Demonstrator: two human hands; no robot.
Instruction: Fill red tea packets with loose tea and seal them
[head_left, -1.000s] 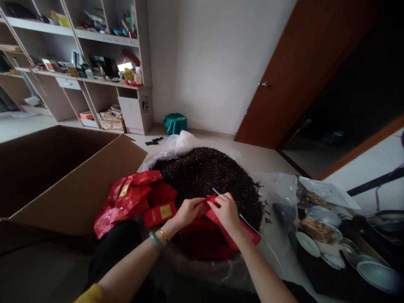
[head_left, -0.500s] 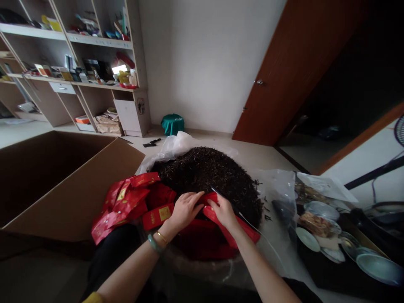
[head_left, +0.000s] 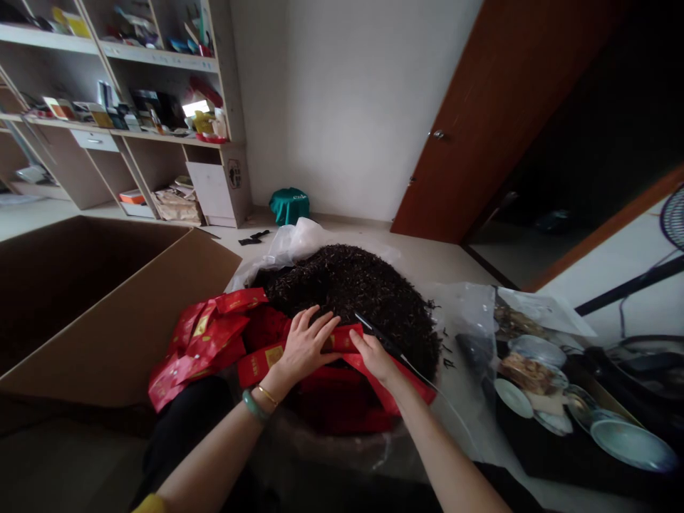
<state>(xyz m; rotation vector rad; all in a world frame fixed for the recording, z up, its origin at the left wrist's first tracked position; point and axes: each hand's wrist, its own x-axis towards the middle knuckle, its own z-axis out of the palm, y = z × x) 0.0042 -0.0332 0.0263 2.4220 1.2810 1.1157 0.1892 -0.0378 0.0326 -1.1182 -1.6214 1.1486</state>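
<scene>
Spreading its fingers, the left hand (head_left: pixel 304 349) has shifted leftward since earlier, lying across the packet (head_left: pixel 346 340); the right hand (head_left: pixel 375 358) pinches its right end, before the dark heap (head_left: pixel 358 278).

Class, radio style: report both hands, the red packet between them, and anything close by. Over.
Left hand spread over left end of packet. Right hand gripping its right end. Dark slim object close beyond right hand; dark heap behind.

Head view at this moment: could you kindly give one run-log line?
left hand: spread over red packet | right hand: holding packet's right end | beyond: dark loose heap
</scene>
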